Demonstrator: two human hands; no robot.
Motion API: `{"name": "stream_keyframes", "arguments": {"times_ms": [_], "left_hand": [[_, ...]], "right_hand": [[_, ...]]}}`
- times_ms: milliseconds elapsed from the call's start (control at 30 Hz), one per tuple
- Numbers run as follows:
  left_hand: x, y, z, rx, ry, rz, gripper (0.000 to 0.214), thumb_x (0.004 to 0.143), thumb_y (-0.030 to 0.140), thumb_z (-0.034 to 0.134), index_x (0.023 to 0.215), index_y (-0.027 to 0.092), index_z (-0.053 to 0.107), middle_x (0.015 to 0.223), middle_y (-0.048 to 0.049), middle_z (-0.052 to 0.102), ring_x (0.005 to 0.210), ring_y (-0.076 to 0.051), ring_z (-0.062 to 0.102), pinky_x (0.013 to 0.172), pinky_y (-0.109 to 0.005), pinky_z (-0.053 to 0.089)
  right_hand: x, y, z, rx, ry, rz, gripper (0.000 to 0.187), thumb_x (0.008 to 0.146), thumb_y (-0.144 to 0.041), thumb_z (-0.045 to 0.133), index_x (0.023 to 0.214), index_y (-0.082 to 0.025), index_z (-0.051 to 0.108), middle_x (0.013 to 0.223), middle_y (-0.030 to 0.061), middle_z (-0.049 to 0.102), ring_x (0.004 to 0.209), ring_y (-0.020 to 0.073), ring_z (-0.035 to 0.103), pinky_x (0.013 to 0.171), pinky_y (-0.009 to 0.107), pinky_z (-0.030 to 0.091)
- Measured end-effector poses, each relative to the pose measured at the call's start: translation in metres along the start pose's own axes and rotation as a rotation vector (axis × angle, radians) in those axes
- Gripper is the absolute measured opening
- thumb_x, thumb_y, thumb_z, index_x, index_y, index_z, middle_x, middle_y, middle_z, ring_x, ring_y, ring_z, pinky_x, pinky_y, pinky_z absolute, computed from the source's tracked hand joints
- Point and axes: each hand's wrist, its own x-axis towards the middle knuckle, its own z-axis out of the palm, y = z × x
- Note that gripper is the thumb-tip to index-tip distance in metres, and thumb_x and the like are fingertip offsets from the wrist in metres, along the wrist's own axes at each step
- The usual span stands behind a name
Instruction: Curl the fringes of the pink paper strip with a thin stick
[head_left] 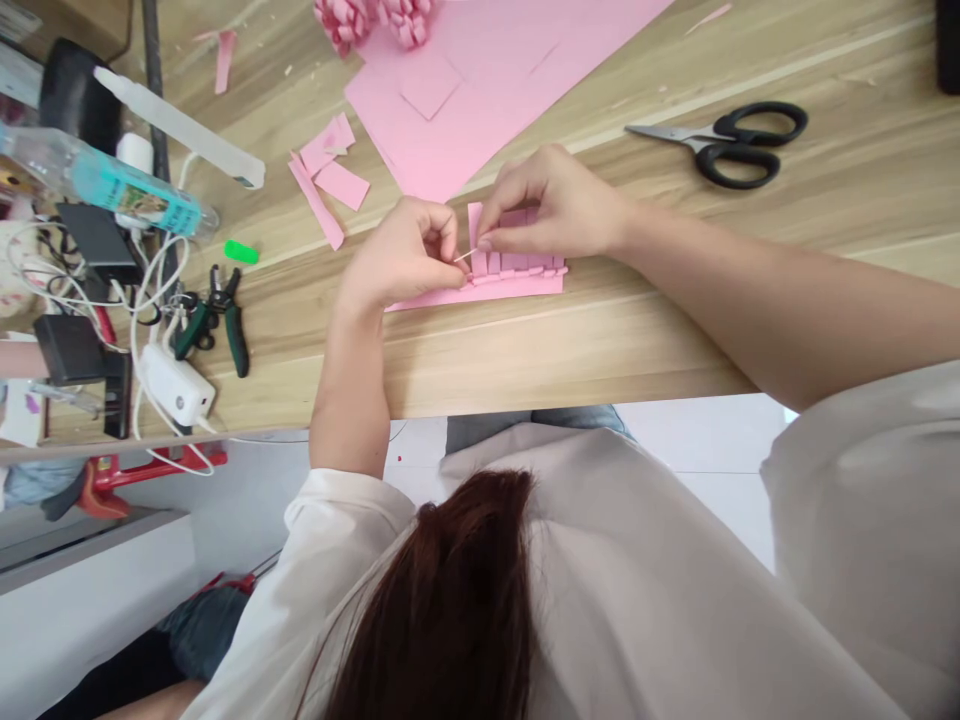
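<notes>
Neatly, small curls [529,274] line the fringed pink paper [521,287]; left hand [409,252] and right hand [559,205] pinch a pale stick [466,255].

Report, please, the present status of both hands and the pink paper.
Right hand pinching thin stick. Left hand at fringed pink paper, its grip unclear. Paper on table, some strips looking folded. Scissors apart, to the right.
</notes>
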Motion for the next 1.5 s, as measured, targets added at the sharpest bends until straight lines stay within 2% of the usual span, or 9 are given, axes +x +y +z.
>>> {"name": "stream_keyframes", "arguments": {"times_ms": [133, 300, 567, 867, 1000, 1167, 1333, 1400, 1500], "left_hand": [[-0.001, 0.004, -0.001, 0.091, -0.026, -0.018, 0.031, 0.062, 0.01, 0.073, 0.06, 0.019, 0.043, 0.062, 0.0026, 0.05, 0.065, -0.011, 0.06, 0.059, -0.024, 0.041], [-0.001, 0.005, -0.004, 0.017, -0.086, -0.023, 0.026, 0.066, 0.019, 0.078, 0.071, 0.018, 0.052, 0.075, 0.0003, 0.061, 0.074, -0.011, 0.064, 0.07, -0.024, 0.049], [0.003, -0.005, -0.001, -0.089, -0.004, 0.0, 0.044, 0.056, 0.015, 0.086, 0.084, 0.022, 0.051, 0.074, 0.0002, 0.067, 0.074, -0.018, 0.07, 0.07, -0.03, 0.055], [0.003, -0.005, -0.002, -0.078, -0.063, -0.018, 0.048, 0.055, 0.015, 0.087, 0.084, 0.021, 0.05, 0.075, 0.0014, 0.069, 0.077, -0.018, 0.071, 0.074, -0.028, 0.053], [0.0, -0.005, -0.005, -0.088, -0.054, 0.031, 0.057, 0.048, 0.018, 0.092, 0.085, 0.022, 0.049, 0.087, 0.0011, 0.066, 0.086, -0.017, 0.071, 0.076, -0.026, 0.053], [0.0, -0.007, -0.003, -0.115, -0.027, 0.025, 0.056, 0.051, 0.016, 0.09, 0.085, 0.022, 0.046, 0.086, 0.0027, 0.061, 0.077, -0.016, 0.071, 0.069, -0.025, 0.052], [0.001, -0.005, -0.003, -0.11, -0.025, 0.057, 0.058, 0.049, 0.019, 0.093, 0.091, 0.021, 0.054, 0.092, 0.0003, 0.066, 0.087, -0.017, 0.071, 0.075, -0.027, 0.052], [0.002, -0.003, -0.003, -0.138, 0.006, 0.081, 0.057, 0.052, 0.025, 0.095, 0.095, 0.021, 0.059, 0.095, -0.0009, 0.068, 0.09, -0.018, 0.069, 0.077, -0.029, 0.052], [0.004, -0.003, -0.002, -0.155, 0.098, 0.13, 0.041, 0.065, 0.048, 0.089, 0.093, 0.025, 0.068, 0.092, -0.0014, 0.071, 0.087, -0.02, 0.064, 0.078, -0.035, 0.05]], "right_hand": [[0.0, -0.003, 0.0, 0.01, -0.001, -0.002, 0.01, 0.078, -0.037, 0.068, 0.071, -0.033, 0.074, 0.077, 0.0001, 0.076, 0.076, 0.022, 0.066, 0.072, 0.037, 0.05], [0.0, -0.002, 0.001, 0.012, 0.012, 0.014, 0.011, 0.076, -0.04, 0.068, 0.07, -0.033, 0.074, 0.075, 0.0011, 0.075, 0.073, 0.0222, 0.066, 0.07, 0.036, 0.05], [0.001, 0.001, 0.004, 0.041, 0.038, 0.043, 0.01, 0.073, -0.04, 0.068, 0.069, -0.036, 0.076, 0.07, 0.0009, 0.073, 0.069, 0.0208, 0.064, 0.067, 0.035, 0.047], [-0.002, -0.006, 0.0, 0.037, 0.001, 0.038, 0.011, 0.077, -0.036, 0.067, 0.071, -0.032, 0.075, 0.073, 0.0015, 0.073, 0.073, 0.0222, 0.063, 0.069, 0.036, 0.046], [-0.001, -0.003, 0.001, 0.013, 0.005, 0.014, 0.011, 0.077, -0.036, 0.068, 0.074, -0.028, 0.075, 0.075, 0.0009, 0.073, 0.071, 0.0182, 0.062, 0.07, 0.034, 0.047], [-0.001, -0.006, 0.001, 0.006, 0.011, 0.041, 0.011, 0.078, -0.038, 0.067, 0.074, -0.029, 0.073, 0.077, 0.0001, 0.074, 0.073, 0.0184, 0.063, 0.073, 0.034, 0.049], [-0.002, -0.008, -0.001, -0.009, -0.015, -0.012, 0.014, 0.079, -0.036, 0.066, 0.077, -0.024, 0.074, 0.077, 0.0016, 0.074, 0.074, 0.017, 0.064, 0.072, 0.033, 0.048], [-0.002, -0.007, -0.001, -0.004, -0.017, -0.008, 0.016, 0.08, -0.036, 0.066, 0.077, -0.024, 0.075, 0.074, 0.001, 0.073, 0.072, 0.0165, 0.063, 0.069, 0.032, 0.047], [-0.002, -0.007, 0.0, 0.001, -0.001, 0.004, 0.015, 0.08, -0.038, 0.065, 0.074, -0.028, 0.074, 0.073, -0.0005, 0.073, 0.071, 0.0185, 0.063, 0.07, 0.033, 0.048]]}}
